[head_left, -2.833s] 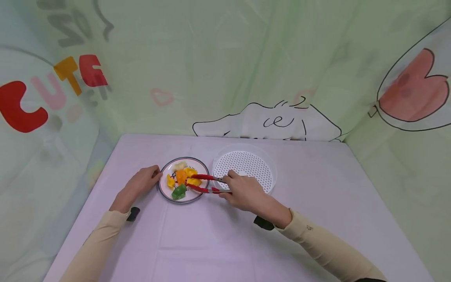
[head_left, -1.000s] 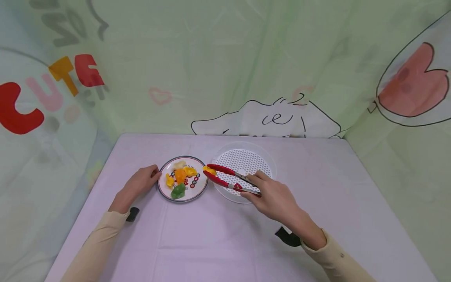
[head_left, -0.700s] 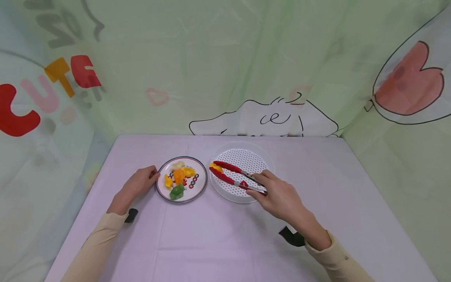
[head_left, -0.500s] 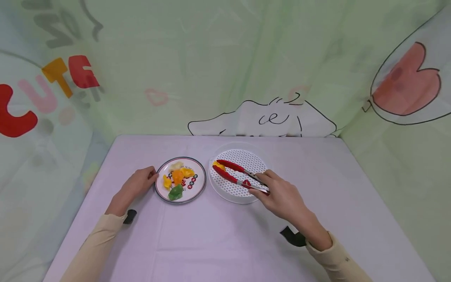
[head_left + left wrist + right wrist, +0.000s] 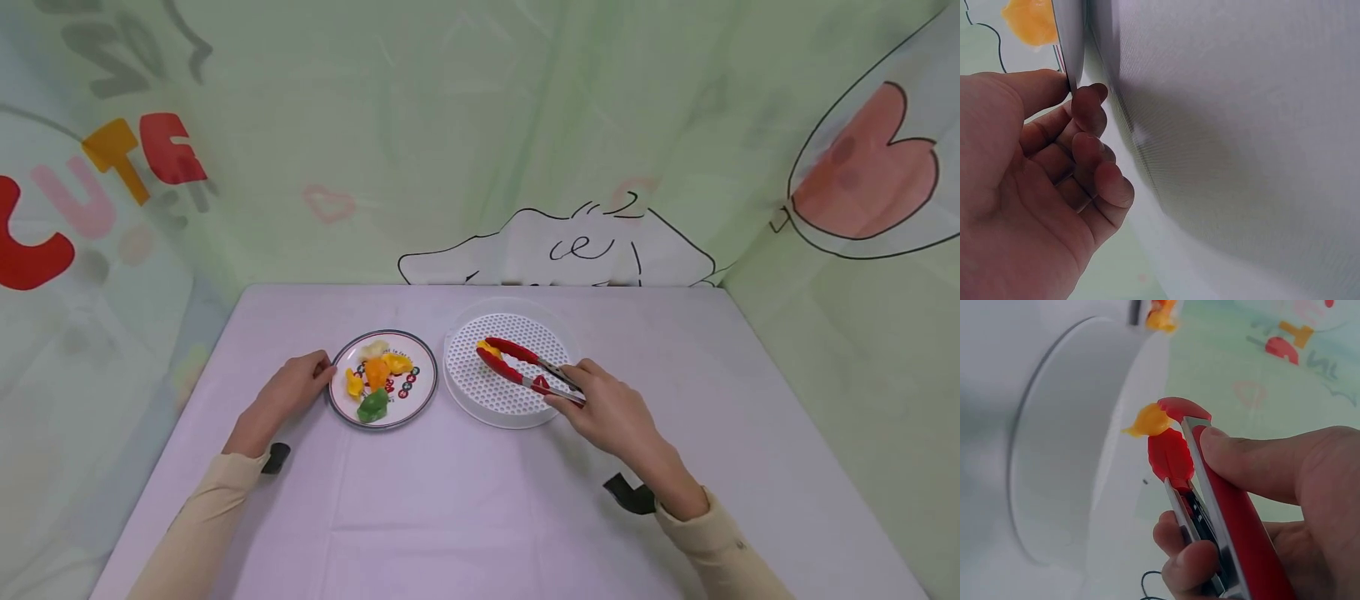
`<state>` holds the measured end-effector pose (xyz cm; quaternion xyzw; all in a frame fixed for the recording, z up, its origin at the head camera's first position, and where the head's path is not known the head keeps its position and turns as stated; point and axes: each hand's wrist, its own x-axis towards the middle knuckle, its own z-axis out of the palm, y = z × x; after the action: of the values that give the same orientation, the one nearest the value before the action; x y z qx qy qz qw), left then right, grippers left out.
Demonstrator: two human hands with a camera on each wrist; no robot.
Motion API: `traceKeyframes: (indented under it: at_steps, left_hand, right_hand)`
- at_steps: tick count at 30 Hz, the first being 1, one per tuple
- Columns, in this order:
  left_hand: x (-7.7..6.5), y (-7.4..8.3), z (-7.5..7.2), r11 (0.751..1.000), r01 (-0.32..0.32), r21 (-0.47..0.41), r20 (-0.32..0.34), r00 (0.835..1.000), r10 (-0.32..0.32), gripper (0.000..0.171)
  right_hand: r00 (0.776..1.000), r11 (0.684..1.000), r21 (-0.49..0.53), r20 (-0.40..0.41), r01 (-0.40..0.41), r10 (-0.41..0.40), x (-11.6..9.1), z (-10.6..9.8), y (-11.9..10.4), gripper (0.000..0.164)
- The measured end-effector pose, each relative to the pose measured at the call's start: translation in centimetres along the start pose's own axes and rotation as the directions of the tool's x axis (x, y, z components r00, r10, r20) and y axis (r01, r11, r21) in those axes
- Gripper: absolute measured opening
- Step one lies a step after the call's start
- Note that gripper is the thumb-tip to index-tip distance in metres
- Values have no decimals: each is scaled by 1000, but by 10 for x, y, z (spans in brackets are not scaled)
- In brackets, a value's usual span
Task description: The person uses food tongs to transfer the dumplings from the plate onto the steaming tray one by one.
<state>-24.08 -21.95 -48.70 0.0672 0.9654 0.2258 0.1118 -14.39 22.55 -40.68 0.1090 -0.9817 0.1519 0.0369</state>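
My right hand (image 5: 611, 408) grips red-tipped metal tongs (image 5: 525, 371) over a white perforated tray (image 5: 558, 337). A yellow food piece (image 5: 486, 348) is pinched between the tongs' tips; the right wrist view shows the same tongs (image 5: 1210, 494) and yellow piece (image 5: 1147, 420). My left hand (image 5: 288, 392) rests at the left rim of a small patterned plate (image 5: 423, 387), thumb and fingertips (image 5: 1088, 103) touching its edge (image 5: 1071, 44). On the plate lie orange, yellow and pale pieces and a green piece (image 5: 372, 404).
Plate and tray sit side by side mid-table on a pale lilac tablecloth (image 5: 465, 508). A green printed curtain (image 5: 480, 142) walls the table at the back and on both sides.
The tongs lifted a yellow piece off the plate and carried it right, over the perforated tray. My left hand stayed at the plate's rim.
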Motion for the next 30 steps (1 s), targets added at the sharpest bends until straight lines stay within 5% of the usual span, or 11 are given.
traceKeyframes:
  at_steps: [30]
  left_hand:
    - [0,-1,0,1000,-7,-17,-5,1000,6,23]
  right_hand:
    - [992,995,-57,95,-80,85,10,13,7,59]
